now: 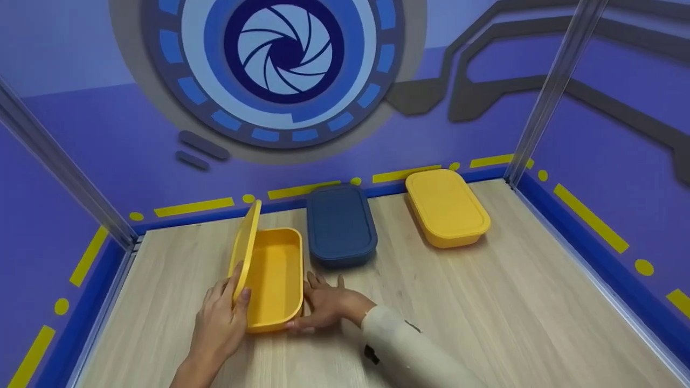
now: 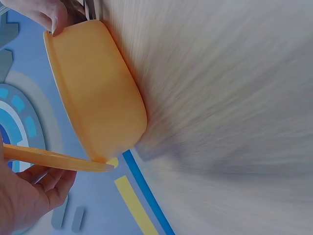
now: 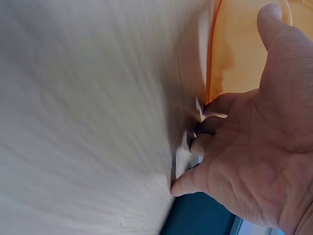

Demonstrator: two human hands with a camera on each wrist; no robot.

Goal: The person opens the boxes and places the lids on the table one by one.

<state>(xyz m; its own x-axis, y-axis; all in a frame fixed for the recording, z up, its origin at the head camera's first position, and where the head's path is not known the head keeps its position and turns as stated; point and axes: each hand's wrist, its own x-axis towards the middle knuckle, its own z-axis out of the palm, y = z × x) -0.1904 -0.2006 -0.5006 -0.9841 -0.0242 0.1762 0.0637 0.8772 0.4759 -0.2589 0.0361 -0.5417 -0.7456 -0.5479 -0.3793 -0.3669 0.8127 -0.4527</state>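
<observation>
**Gripping yellow lid up on edge beside open yellow box, both hands in contact**

Using clock centered on the open yellow box (image 1: 274, 285), 12 toward back wall (image 1: 485, 140), per head view. In the near-left part of the wooden tabletop (image 1: 485, 323), upright, with interior exposed. Along the 9-to-10 o'clock side, yellow lid (image 1: 247, 242) steeply tilted, nearly on edge. Cannot tell whether touching the rim.

At 8 o'clock, left hand (image 1: 221, 312), gripping the lid near its close end, thumb on the inner face, fingers behind. At 4 o'clock, right hand (image 1: 325, 303), fingers and thumb spread wide, touching the box's side, thumb at the near corner. Past that, also at 4, a pale sleeve (image 1: 415, 350).

Between 1 and 2, just beside the open box, dark blue box (image 1: 342, 223), lid on. Farther off at 2, well apart, second yellow box (image 1: 447, 205), lid on, near the back wall. At 12, round blue emblem (image 1: 284, 51) on that wall. At 10 and 2, metal corner posts (image 1: 547, 102).
</observation>
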